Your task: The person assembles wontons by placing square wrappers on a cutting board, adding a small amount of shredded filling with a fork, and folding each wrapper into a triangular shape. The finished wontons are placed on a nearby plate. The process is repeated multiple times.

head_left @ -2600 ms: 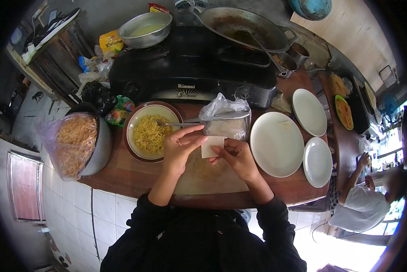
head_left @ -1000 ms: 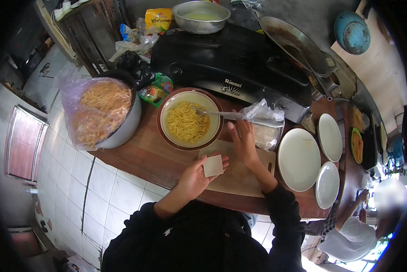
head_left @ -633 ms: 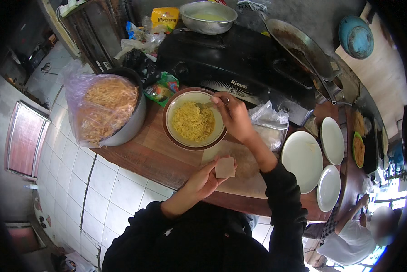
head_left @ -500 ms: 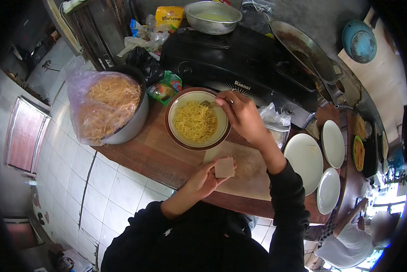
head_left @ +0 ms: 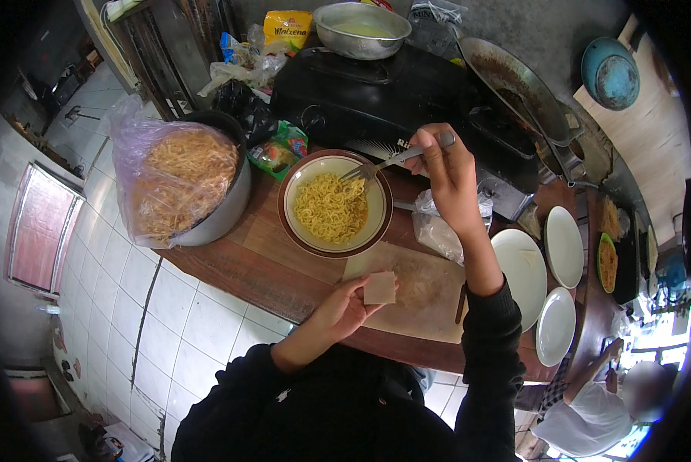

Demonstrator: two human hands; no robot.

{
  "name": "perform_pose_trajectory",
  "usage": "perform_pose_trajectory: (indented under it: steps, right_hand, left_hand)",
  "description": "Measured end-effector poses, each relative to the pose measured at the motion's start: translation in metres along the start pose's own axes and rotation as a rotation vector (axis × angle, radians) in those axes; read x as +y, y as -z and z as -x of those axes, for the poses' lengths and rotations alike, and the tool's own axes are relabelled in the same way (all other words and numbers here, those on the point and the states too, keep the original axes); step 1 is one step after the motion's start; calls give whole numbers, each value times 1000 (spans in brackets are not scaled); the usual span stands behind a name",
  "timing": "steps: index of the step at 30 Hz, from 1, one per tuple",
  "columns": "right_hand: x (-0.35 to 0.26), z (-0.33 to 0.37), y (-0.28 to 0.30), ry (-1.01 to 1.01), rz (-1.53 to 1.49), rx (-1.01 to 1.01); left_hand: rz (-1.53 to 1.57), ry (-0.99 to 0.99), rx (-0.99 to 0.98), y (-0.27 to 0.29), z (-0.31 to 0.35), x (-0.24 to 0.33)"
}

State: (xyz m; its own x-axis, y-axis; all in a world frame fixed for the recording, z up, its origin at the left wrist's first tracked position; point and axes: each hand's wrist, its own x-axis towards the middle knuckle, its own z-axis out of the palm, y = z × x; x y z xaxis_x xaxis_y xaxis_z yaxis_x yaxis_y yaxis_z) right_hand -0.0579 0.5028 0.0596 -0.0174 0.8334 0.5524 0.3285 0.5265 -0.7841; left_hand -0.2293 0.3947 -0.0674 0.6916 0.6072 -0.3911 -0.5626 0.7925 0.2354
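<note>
My right hand (head_left: 455,179) is closed round the handle of a metal fork (head_left: 398,159). The fork slants down to the left, its tines at the upper right part of a heap of yellow noodles (head_left: 322,209). These noodles fill a white bowl with a brown rim (head_left: 285,219). Nearer to me, below the bowl, my left hand (head_left: 341,314) holds a beige square dough wrapper (head_left: 380,288) on its fingers. Under that hand lies a light brown cutting board (head_left: 422,266), with a dark slot at its right side.
Left of the bowl stands a large pot (head_left: 226,204) holding a plastic bag of shredded food (head_left: 184,169). A black stove (head_left: 361,100) carries a metal bowl (head_left: 361,31) and a wok (head_left: 507,65). White plates (head_left: 515,266) sit at right; beyond, another person (head_left: 592,420) works.
My right hand has moved to the right and slightly up, showing more of the fork's handle. My left hand keeps the wrapper in nearly the same place.
</note>
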Motion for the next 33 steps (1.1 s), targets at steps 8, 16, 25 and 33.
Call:
perform_pose_trajectory:
  steps: [8,16,25,33]
  right_hand:
    - [9,5,-3,-170,-97,125]
    - [4,14,15,-288,-186,177]
    - [0,15,1,-124,-112,92]
    - [83,75,-33,-541,-276,230]
  left_hand:
    - [20,-11,-16,-2,5,10]
    - [101,-164,-26,-20,18,39]
    - [126,-185,-44,-23,21,41]
    - [153,-118,-20,-17,26,28]
